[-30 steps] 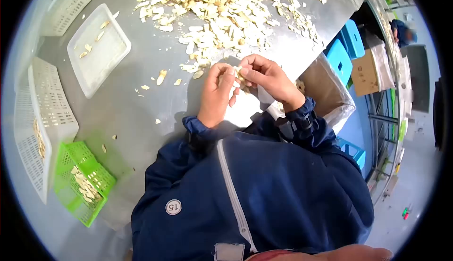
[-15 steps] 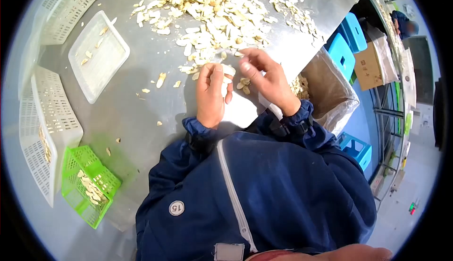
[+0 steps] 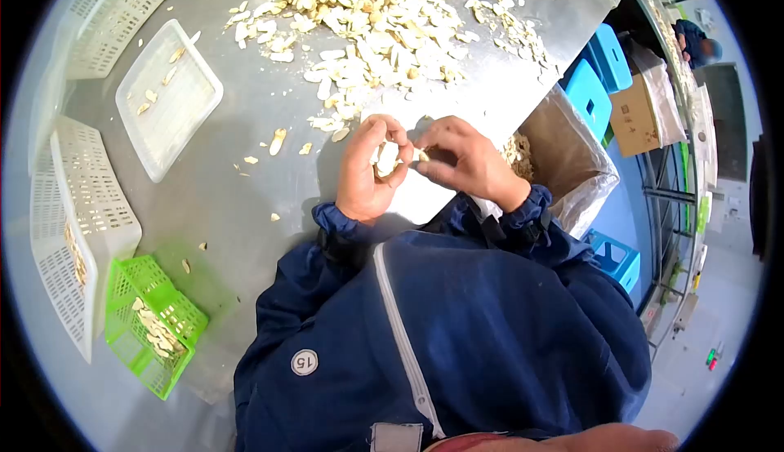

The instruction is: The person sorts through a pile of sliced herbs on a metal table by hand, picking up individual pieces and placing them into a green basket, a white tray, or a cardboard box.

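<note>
My left hand (image 3: 363,176) is curled around a few pale dried slices (image 3: 385,159) just above the metal table. The fingers of my right hand (image 3: 478,164) are pinched on a small pale slice (image 3: 420,155), close to the left fingertips. Beyond both hands, a large heap of similar cream-coloured slices (image 3: 392,31) spreads over the table (image 3: 253,109). A few stray slices, one of them an elongated slice (image 3: 278,141), lie to the left of my left hand.
At left lie a white shallow tray (image 3: 167,146) with several slices, a white perforated basket (image 3: 102,199) and a green basket (image 3: 163,289) holding slices. At right are a plastic-lined bin (image 3: 572,166), blue stools (image 3: 588,97) and a cardboard box (image 3: 637,117). A person (image 3: 694,44) is farther back.
My right hand has come down and closed its fingers on a small slice beside the left hand. The left hand has turned, showing the slices in it. A small group of slices between the hands no longer shows.
</note>
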The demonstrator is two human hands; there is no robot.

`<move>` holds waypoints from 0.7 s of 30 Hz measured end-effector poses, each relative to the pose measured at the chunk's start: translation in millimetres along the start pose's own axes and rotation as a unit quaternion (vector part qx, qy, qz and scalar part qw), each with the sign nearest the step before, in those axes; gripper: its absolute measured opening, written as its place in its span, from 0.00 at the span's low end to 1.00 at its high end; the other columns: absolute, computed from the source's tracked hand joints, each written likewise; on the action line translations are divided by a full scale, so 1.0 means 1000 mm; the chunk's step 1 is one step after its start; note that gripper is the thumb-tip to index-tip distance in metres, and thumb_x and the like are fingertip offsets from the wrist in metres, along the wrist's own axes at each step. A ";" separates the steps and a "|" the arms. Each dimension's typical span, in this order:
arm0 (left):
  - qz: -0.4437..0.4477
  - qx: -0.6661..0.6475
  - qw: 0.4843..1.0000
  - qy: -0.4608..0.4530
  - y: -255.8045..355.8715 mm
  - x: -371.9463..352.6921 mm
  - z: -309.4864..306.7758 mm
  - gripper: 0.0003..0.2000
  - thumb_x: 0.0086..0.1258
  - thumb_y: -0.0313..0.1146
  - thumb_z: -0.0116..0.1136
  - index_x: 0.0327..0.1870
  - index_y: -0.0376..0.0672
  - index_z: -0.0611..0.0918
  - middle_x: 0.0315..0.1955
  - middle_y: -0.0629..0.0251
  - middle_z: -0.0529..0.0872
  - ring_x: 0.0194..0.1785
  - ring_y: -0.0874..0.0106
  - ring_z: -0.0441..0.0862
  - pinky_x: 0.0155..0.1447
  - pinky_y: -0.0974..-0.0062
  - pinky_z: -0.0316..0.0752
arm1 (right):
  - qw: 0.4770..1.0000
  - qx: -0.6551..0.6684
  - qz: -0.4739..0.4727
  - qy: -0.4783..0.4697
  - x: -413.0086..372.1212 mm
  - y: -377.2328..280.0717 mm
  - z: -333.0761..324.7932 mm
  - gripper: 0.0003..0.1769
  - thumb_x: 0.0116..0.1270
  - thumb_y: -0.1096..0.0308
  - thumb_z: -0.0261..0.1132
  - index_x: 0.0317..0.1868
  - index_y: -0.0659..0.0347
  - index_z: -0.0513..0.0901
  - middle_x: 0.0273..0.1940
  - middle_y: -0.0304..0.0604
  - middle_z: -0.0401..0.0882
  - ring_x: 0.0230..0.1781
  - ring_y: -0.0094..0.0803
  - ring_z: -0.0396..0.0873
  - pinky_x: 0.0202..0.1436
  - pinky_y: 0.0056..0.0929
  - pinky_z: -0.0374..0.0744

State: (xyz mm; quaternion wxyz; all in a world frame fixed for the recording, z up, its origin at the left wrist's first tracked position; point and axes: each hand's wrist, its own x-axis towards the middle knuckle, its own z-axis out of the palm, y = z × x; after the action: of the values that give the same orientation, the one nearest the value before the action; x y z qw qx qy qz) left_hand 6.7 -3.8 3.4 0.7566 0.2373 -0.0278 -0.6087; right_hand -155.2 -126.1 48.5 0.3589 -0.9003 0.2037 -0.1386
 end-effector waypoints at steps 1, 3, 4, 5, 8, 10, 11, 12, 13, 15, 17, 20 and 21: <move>-0.013 0.012 1.000 -0.013 0.000 0.000 -0.001 0.10 0.86 0.40 0.53 0.48 0.44 0.80 0.36 0.69 0.79 0.36 0.76 0.78 0.24 0.85 0.66 | 0.998 -0.014 0.020 -0.050 -0.002 -0.003 -0.003 0.17 0.66 0.64 0.78 0.55 0.50 0.89 0.51 0.46 0.84 0.54 0.48 0.84 0.57 0.41 0.84; -0.039 0.036 0.998 -0.042 0.001 0.000 -0.003 0.10 0.86 0.39 0.52 0.48 0.43 0.79 0.35 0.69 0.78 0.35 0.77 0.78 0.23 0.85 0.65 | 0.994 -0.090 -0.024 0.052 0.009 0.020 0.003 0.17 0.66 0.68 0.75 0.56 0.51 0.89 0.53 0.49 0.85 0.54 0.50 0.84 0.58 0.41 0.85; -0.049 0.047 0.996 -0.056 0.000 -0.001 -0.002 0.10 0.86 0.39 0.52 0.48 0.42 0.79 0.35 0.69 0.78 0.36 0.77 0.78 0.23 0.85 0.65 | 0.979 -0.159 -0.021 0.126 0.025 0.030 0.002 0.16 0.68 0.70 0.73 0.56 0.52 0.89 0.54 0.49 0.85 0.54 0.49 0.84 0.57 0.42 0.85; -0.059 0.059 0.994 -0.071 -0.001 -0.002 -0.001 0.10 0.86 0.38 0.52 0.48 0.42 0.78 0.35 0.69 0.78 0.36 0.77 0.78 0.23 0.85 0.64 | 0.968 -0.187 -0.012 0.166 0.034 0.035 -0.007 0.15 0.69 0.69 0.71 0.56 0.53 0.90 0.54 0.49 0.86 0.53 0.50 0.84 0.55 0.43 0.85; -0.077 0.072 0.989 -0.099 0.001 -0.002 0.001 0.09 0.86 0.37 0.52 0.48 0.41 0.78 0.35 0.69 0.78 0.36 0.77 0.78 0.23 0.86 0.64 | 0.969 -0.172 -0.012 0.175 0.066 0.038 -0.012 0.16 0.69 0.67 0.71 0.57 0.53 0.89 0.54 0.48 0.87 0.54 0.52 0.84 0.57 0.45 0.83; -0.084 0.070 0.988 -0.113 0.000 -0.001 0.000 0.08 0.86 0.36 0.52 0.50 0.40 0.78 0.36 0.69 0.79 0.37 0.77 0.79 0.23 0.86 0.64 | 0.979 -0.142 -0.017 0.142 0.079 0.024 -0.001 0.16 0.69 0.67 0.70 0.57 0.54 0.88 0.57 0.48 0.87 0.57 0.52 0.83 0.61 0.45 0.82; -0.085 0.070 0.988 -0.110 0.001 -0.001 0.001 0.08 0.86 0.35 0.52 0.51 0.40 0.78 0.37 0.69 0.79 0.38 0.77 0.79 0.23 0.86 0.64 | 0.976 -0.157 -0.052 0.142 0.081 0.024 0.004 0.14 0.68 0.68 0.70 0.54 0.54 0.90 0.56 0.45 0.88 0.58 0.51 0.82 0.61 0.45 0.82; -0.086 0.070 0.988 -0.106 0.002 -0.002 0.004 0.08 0.86 0.35 0.52 0.52 0.41 0.78 0.38 0.69 0.79 0.38 0.77 0.79 0.23 0.86 0.64 | 0.972 -0.189 -0.050 0.134 0.082 0.034 0.009 0.13 0.68 0.68 0.70 0.52 0.52 0.91 0.56 0.43 0.88 0.58 0.48 0.83 0.60 0.44 0.81; -0.086 0.069 0.989 -0.101 0.003 -0.003 0.005 0.08 0.86 0.35 0.52 0.53 0.41 0.78 0.39 0.69 0.80 0.39 0.77 0.80 0.23 0.86 0.64 | 0.966 -0.220 -0.049 0.125 0.082 0.041 0.009 0.12 0.67 0.68 0.69 0.50 0.50 0.92 0.56 0.40 0.88 0.58 0.46 0.83 0.60 0.43 0.80; -0.086 0.078 0.989 -0.096 0.003 -0.002 0.003 0.08 0.86 0.34 0.53 0.54 0.41 0.79 0.40 0.68 0.80 0.40 0.77 0.80 0.23 0.86 0.64 | 0.940 -0.305 -0.027 0.153 0.077 0.047 -0.003 0.12 0.67 0.69 0.67 0.48 0.49 0.93 0.57 0.38 0.88 0.58 0.44 0.83 0.60 0.41 0.80; -0.092 0.078 0.988 -0.094 0.002 -0.001 0.001 0.08 0.85 0.33 0.53 0.56 0.42 0.79 0.41 0.68 0.81 0.40 0.76 0.80 0.23 0.86 0.65 | 0.933 -0.314 -0.008 0.176 0.081 0.050 -0.010 0.12 0.67 0.70 0.66 0.47 0.49 0.93 0.54 0.37 0.89 0.56 0.43 0.84 0.59 0.41 0.80; -0.107 0.065 0.987 -0.099 -0.002 0.003 -0.003 0.08 0.85 0.33 0.54 0.56 0.42 0.79 0.42 0.67 0.81 0.40 0.76 0.80 0.23 0.86 0.65 | 0.954 -0.261 0.017 0.148 0.099 0.042 -0.016 0.11 0.69 0.68 0.67 0.47 0.49 0.93 0.49 0.40 0.90 0.53 0.45 0.85 0.57 0.44 0.81; -0.112 0.059 0.987 -0.100 -0.002 0.003 -0.005 0.08 0.85 0.33 0.55 0.56 0.42 0.79 0.42 0.67 0.81 0.40 0.76 0.80 0.23 0.86 0.65 | 0.947 -0.282 0.008 0.156 0.107 0.041 -0.012 0.11 0.69 0.67 0.67 0.48 0.49 0.92 0.47 0.41 0.90 0.51 0.46 0.85 0.55 0.44 0.82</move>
State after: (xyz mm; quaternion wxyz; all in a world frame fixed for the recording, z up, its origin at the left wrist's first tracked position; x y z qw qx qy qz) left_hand 7.7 -5.6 -2.7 0.6616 0.2209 -0.1124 -0.7077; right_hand -76.8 -209.8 39.5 0.0553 -0.9300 0.2951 -0.2118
